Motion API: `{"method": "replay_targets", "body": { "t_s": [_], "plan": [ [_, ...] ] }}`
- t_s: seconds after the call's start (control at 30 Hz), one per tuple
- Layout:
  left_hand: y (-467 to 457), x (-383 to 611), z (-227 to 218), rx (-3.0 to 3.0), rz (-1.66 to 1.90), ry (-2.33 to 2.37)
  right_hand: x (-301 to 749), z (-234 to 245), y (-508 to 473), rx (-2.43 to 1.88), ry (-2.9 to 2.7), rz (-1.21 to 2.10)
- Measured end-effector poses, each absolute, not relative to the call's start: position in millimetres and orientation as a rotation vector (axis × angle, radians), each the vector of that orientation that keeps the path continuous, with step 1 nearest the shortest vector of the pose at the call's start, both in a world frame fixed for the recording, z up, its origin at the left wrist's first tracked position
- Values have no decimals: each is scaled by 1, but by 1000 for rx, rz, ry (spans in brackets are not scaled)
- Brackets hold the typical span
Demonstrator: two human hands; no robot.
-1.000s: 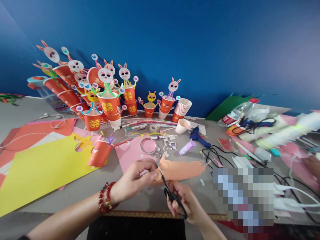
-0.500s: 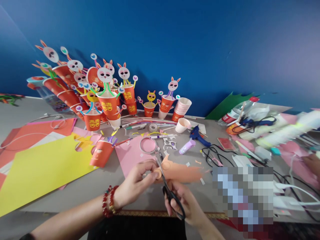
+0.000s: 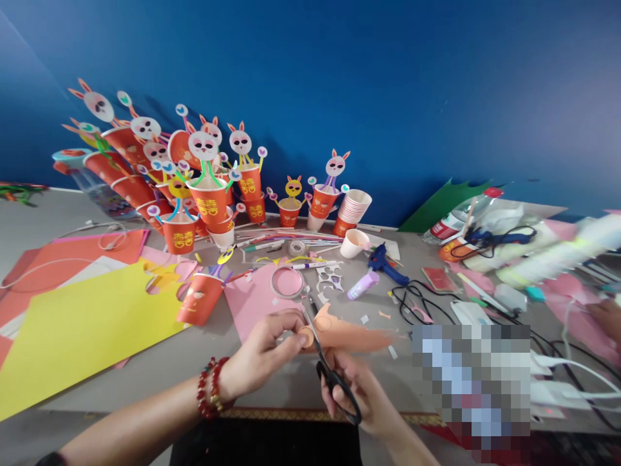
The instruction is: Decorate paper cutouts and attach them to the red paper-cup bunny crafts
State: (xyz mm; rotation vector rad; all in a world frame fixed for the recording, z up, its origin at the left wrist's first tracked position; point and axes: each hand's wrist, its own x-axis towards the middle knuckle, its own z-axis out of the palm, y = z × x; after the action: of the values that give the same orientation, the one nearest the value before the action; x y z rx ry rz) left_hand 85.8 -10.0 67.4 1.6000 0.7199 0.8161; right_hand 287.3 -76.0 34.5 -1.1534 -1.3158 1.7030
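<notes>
My left hand (image 3: 262,353), with a red bead bracelet on the wrist, pinches the left edge of an orange paper sheet (image 3: 349,335) where a small circle is drawn. In my right hand (image 3: 361,395) are black-handled scissors (image 3: 324,359), fingers through the loops and blades pointing up into the paper beside my left fingertips. The orange sheet is held just above the grey table (image 3: 272,382). A pink sheet (image 3: 252,298) lies under and behind it.
Red paper cups with rabbit faces on straws (image 3: 208,194) crowd the back left. A tipped red cup (image 3: 198,299), yellow sheet (image 3: 82,323), tape roll (image 3: 287,283), blue glue gun (image 3: 383,262), glue stick (image 3: 363,285), cables (image 3: 417,301) and a stack of cups (image 3: 354,207) lie around. Another person's hand (image 3: 606,317) shows at the right edge.
The orange sheet has turned slightly in my left hand and its right end has dropped lower. The scissors stay at the same place in the paper.
</notes>
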Motion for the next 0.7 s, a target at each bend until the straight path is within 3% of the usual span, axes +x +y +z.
{"method": "replay_targets", "body": {
  "t_s": [0.7],
  "plan": [
    [-7, 84, 69, 1613, 793, 693, 292, 30, -75, -1108, -1282, 1710]
  ]
}}
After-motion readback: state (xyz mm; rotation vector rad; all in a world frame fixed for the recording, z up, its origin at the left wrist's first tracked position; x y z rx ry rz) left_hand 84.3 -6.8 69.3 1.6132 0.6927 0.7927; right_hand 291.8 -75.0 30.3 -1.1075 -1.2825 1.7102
